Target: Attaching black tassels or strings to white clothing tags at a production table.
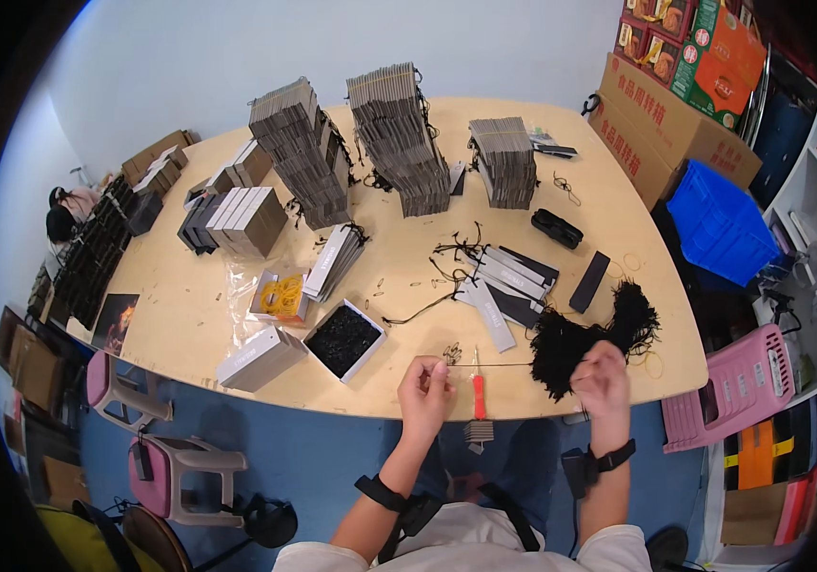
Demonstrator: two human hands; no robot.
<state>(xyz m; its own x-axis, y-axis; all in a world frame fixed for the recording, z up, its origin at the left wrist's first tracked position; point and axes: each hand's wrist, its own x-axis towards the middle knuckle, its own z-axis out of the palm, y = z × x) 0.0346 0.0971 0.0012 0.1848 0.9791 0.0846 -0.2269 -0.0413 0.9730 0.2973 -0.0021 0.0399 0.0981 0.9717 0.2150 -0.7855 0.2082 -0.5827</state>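
Note:
A thin black cord (494,365) runs taut between my two hands above the table's near edge. One end is pinched in the fingertips of my left hand (424,393). My right hand (605,379) has its fingers closed on the other end, in front of a thick bundle of black cords (559,351). Between the hands lies a red-handled tool (478,396) with a thin shaft, its tip pointing away from me. Small wire pieces (451,354) lie just beyond my left hand. Grey and black tags (491,315) with black cords lie beyond the bundle.
Tall stacks of grey cards (394,133) stand at the back. On the left are an open box of black pieces (344,340), a box of yellow rubber bands (281,296) and grey boxes (246,221). A blue crate (721,221) and pink basket (727,386) stand right of the table.

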